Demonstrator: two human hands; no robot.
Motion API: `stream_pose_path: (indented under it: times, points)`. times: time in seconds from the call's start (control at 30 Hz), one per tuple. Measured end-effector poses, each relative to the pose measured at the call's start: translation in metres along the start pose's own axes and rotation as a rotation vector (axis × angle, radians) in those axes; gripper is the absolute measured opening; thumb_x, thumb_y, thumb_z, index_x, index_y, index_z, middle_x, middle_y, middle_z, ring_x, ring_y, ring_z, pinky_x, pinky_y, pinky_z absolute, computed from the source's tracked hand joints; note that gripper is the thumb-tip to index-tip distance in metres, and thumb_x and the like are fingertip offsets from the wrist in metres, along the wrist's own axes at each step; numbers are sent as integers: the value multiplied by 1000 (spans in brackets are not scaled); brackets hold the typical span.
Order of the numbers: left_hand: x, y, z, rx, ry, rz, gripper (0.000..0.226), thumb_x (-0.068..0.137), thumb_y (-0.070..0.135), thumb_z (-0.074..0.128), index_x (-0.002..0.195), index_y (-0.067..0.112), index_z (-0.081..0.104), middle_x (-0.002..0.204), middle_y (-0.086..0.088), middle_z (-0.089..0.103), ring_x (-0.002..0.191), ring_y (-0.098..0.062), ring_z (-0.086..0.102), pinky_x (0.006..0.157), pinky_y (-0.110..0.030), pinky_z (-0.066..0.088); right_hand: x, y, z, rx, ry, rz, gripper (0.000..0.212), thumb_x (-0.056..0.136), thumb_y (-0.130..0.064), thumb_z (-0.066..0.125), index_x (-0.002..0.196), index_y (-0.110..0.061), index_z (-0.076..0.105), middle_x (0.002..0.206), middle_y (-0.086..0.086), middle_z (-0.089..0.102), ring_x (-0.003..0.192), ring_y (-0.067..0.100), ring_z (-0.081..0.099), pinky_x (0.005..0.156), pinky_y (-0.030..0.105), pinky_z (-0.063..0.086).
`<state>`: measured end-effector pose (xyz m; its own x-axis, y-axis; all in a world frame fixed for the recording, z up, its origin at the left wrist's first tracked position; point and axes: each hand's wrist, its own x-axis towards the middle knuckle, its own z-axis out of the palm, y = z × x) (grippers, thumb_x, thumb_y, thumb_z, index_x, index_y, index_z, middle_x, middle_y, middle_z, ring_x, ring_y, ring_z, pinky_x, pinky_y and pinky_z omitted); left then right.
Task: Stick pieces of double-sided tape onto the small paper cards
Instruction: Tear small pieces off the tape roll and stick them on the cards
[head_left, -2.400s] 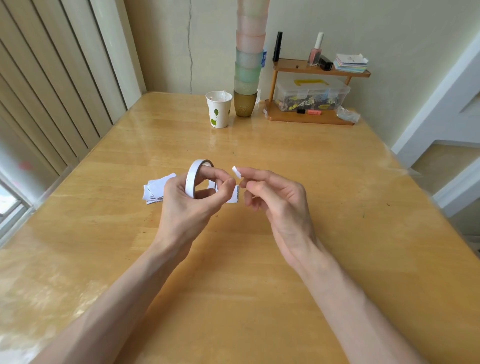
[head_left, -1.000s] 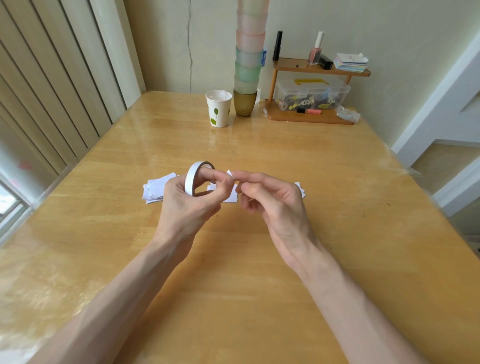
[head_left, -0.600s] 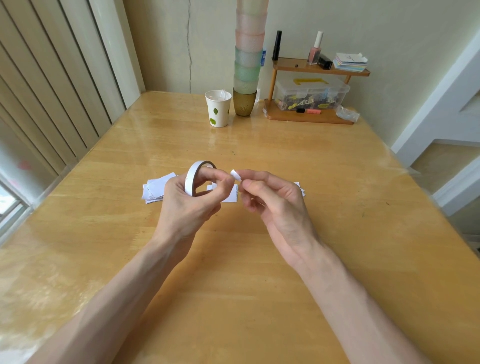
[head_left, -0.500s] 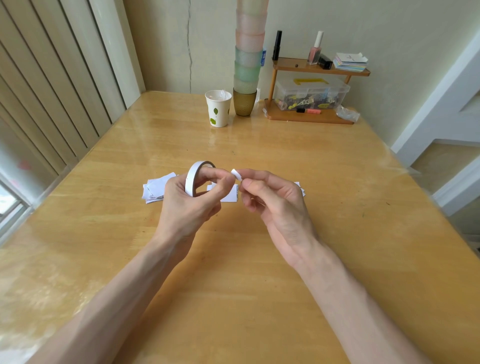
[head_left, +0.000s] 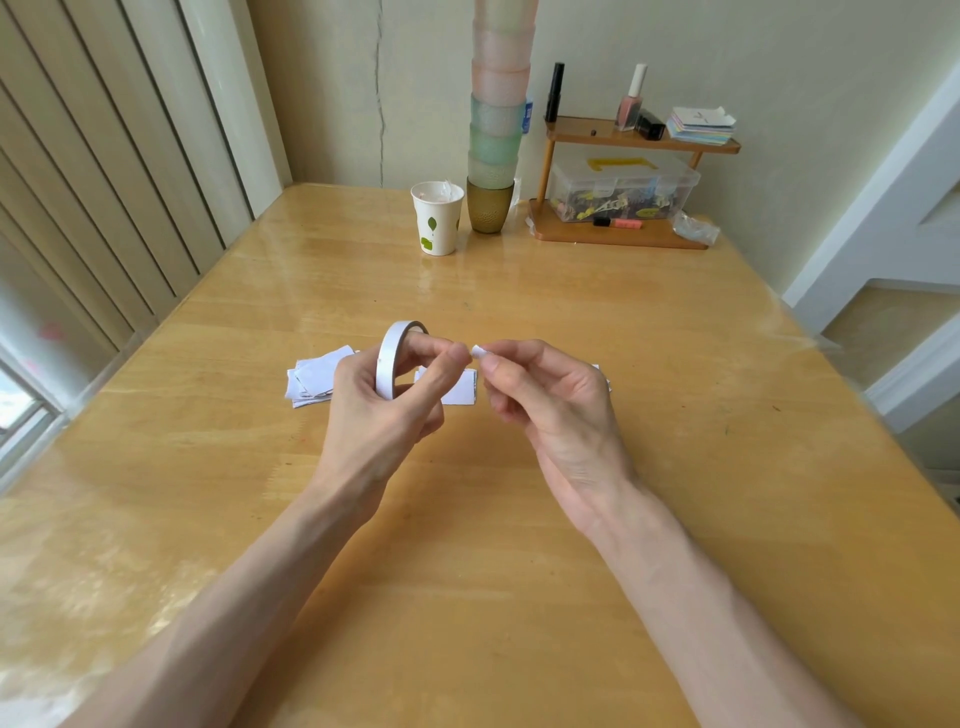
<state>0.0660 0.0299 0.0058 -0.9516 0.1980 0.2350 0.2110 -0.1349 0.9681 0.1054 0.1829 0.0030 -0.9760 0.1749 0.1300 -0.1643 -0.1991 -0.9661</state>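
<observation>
My left hand (head_left: 382, 410) grips a white roll of double-sided tape (head_left: 390, 358) above the wooden table (head_left: 519, 519), the roll standing on edge with a finger through its hole. Just to its right, my right hand (head_left: 550, 400) pinches a small white piece of tape (head_left: 478, 352) between thumb and forefinger. A pile of small white paper cards (head_left: 314, 378) lies on the table left of the roll. One single card (head_left: 460, 391) lies under and between my hands. The edge of more cards (head_left: 602, 376) shows behind my right hand.
At the far edge stand a paper cup with leaf print (head_left: 437, 217), a tall stack of coloured cups (head_left: 496, 130) and a small wooden shelf (head_left: 623, 192) with a clear box and bottles. A window and blinds run along the left.
My right hand has drawn a little to the right, so the small piece of tape now stands apart from the roll. My left hand has stayed in place with the roll.
</observation>
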Motion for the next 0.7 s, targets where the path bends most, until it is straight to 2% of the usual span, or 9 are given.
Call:
stream_pose_path:
  times: [0.13, 0.43, 0.53, 0.6, 0.67, 0.7]
  points:
    - [-1, 2, 1, 2, 1, 6, 27, 87, 36, 70, 81, 10, 67, 53, 11, 44, 48, -16, 28, 47, -19, 30, 1, 1, -1, 4, 25, -1, 20, 96, -7, 69, 85, -20, 80, 76, 5, 62, 73, 20, 51, 72, 31, 43]
    - [-2, 3, 1, 21, -29, 30, 24, 88, 34, 69, 81, 11, 67, 52, 12, 45, 46, -14, 29, 47, -18, 30, 1, 2, -1, -26, 39, 4, 13, 92, -11, 72, 83, -17, 80, 74, 6, 60, 72, 21, 49, 73, 32, 43]
    - [-2, 3, 1, 49, -13, 57, 17, 92, 24, 72, 81, 11, 70, 55, 13, 50, 44, -7, 35, 48, -15, 32, 1, 3, -1, -42, 38, 3, 20, 93, -2, 68, 86, -17, 81, 72, 4, 60, 73, 22, 48, 74, 34, 42]
    - [-2, 2, 1, 111, 31, 111, 12, 92, 16, 76, 83, 9, 72, 62, 6, 54, 47, -7, 43, 51, -15, 35, 1, 2, -1, -48, 33, -6, 22, 94, -1, 67, 89, -16, 81, 73, 6, 59, 72, 21, 48, 75, 36, 42]
    - [-2, 0, 2, 170, 69, 153, 11, 90, 16, 79, 86, 9, 72, 63, -3, 51, 48, -8, 42, 50, -21, 35, 1, 2, 0, -54, 23, -21, 21, 94, 0, 67, 93, -15, 81, 73, 4, 59, 71, 20, 49, 74, 33, 43]
    - [-2, 0, 2, 186, 89, 164, 13, 89, 18, 81, 88, 10, 71, 63, -2, 49, 47, -8, 41, 49, -23, 34, 0, 2, 0, -60, 20, -30, 21, 94, 0, 66, 95, -14, 81, 74, 2, 60, 70, 20, 49, 72, 30, 45]
